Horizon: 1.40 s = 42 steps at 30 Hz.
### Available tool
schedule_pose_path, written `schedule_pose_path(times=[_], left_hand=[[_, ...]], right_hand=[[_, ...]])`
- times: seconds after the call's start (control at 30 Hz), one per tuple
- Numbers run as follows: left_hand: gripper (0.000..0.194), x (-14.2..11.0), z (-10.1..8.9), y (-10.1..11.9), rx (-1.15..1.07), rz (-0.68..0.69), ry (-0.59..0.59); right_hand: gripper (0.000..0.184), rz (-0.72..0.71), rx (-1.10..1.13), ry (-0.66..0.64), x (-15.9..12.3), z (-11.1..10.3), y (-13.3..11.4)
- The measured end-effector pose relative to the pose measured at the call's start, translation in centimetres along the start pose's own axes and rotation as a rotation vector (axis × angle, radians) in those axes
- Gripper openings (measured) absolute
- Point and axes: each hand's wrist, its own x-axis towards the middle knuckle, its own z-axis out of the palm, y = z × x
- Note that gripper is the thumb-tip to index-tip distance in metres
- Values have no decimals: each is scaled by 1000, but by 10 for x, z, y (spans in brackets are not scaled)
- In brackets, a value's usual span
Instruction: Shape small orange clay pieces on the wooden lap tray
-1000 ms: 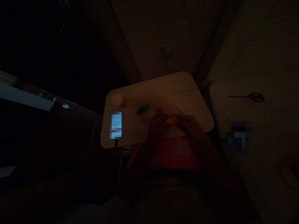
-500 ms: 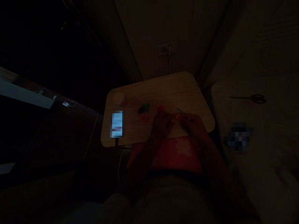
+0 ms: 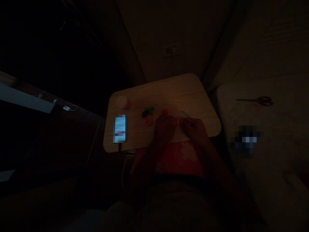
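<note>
Left hand (image 3: 164,130) is curled mostly closed, fingers in against an orange bit (image 3: 178,121), and the right hand (image 3: 194,129) has the other side of it in what looks like a closed pinch. So the bit sits right between the two sets of fingertips, to the right of the left hand and to the left of the right one, and honestly neither hand is nearer, since both look to be touching it. Can't tell which way its long axis runs, it's tiny, mostly covered and the room is super dark. Pretty sure both have hold of it, but how tight is anyone's guess. It's over the near side of the table (image 3: 176,85), though I can't say if it's touching the wood. Just past the left fingers there's a red lump (image 3: 164,111), with a red ring (image 3: 148,122) off to that hand's left and green (image 3: 150,111) and dark (image 3: 145,114) pieces beyond the ring. Teal strip (image 3: 185,114) lies slanted just past the right hand, its near end pointing toward the knuckles
</note>
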Motion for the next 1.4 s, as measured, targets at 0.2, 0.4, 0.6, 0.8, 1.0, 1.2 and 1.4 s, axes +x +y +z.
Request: schedule_pose_path(times=[0.2,0.4,0.6,0.8,1.0,1.2,1.4], left_hand=[[10,3,-6,-7,-15,-54,-51],[10,5,-5,-7,100,-103,-31],[9,5,-6,-6,137,-120,-60],[13,4,-8,-3,212,-151,-87],[13,4,-6,-6,220,-138,-79],[14,3,-6,-4,231,-142,-64],[16,2,-11,-1,256,-74,-92]], right_hand=[[32,-104,-150,-9,-2,2,-1],[24,-128,-297,23,1,-3,4],[22,-144,-365,52,1,0,7],[25,-161,-380,62,0,3,7],[26,-188,-379,73,1,4,8],[27,-193,-349,55,1,4,7],[24,-193,-399,59,1,5,8]])
